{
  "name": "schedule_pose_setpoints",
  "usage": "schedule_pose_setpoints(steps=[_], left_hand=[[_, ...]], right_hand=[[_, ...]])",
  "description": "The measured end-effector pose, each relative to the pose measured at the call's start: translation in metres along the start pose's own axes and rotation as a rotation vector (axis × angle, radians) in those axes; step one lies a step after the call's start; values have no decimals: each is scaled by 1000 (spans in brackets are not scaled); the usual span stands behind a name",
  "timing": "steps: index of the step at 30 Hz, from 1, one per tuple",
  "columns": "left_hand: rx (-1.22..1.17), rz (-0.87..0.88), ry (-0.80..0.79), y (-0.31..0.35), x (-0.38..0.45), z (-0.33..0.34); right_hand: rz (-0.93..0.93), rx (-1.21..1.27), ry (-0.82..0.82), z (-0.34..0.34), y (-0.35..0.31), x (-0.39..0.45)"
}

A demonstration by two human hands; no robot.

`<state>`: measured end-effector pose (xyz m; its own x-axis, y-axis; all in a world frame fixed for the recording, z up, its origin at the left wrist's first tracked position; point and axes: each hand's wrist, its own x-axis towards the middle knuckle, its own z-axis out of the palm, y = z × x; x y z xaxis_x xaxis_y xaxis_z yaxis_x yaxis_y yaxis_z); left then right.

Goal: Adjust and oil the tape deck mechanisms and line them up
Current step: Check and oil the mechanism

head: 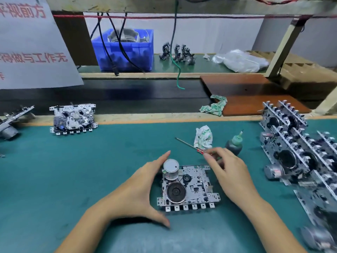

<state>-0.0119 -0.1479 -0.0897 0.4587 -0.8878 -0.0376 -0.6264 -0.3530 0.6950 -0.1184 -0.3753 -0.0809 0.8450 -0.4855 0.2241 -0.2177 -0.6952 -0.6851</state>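
tape deck mechanism [188,187], a silver metal chassis with a round motor can, lies low centre on the green table [73,170]. left hand [138,190] cups its edge, fingers apart; right hand [229,172] pinches a red-handled screwdriver [189,146]. rigid, sharp-edged, probably light; best gripped by the frame sides. finished silver mechanism [73,117] upper left.

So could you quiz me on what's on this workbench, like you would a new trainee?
1. True or false: the left hand rests against the side of the tape deck mechanism in front of the person.
2. What is the right hand holding? A) screwdriver B) oil bottle C) crumpled rag
3. What colour is the bin on the back shelf?

Key: 1 true; 2 A; 3 blue.
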Motion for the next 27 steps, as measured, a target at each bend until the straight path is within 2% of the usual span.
schedule_pose_setpoints(steps=[4, 11, 13, 16, 20, 23, 27], left_hand=[[94, 7, 56, 5, 3, 7], [46, 22, 107, 13, 3, 9], [25, 24, 110, 13, 3, 10], [-1, 10, 104, 14, 2, 9], [75, 46, 214, 24, 5, 16], [123, 76, 271, 25, 7, 17], [81, 79, 199, 18, 6, 11]], right_hand=[[-14, -23, -16, 1, -2, -2], [-42, -30, -28, 2, -5, -5], [-67, -9, 6, 1, -7, -5], [-111, 85, 147, -6, -10, -4], [-101, 273, 312, -15, -13, -4], [-101, 310, 310, -14, -16, -5], [-124, 207, 249, -10, -15, -6]])
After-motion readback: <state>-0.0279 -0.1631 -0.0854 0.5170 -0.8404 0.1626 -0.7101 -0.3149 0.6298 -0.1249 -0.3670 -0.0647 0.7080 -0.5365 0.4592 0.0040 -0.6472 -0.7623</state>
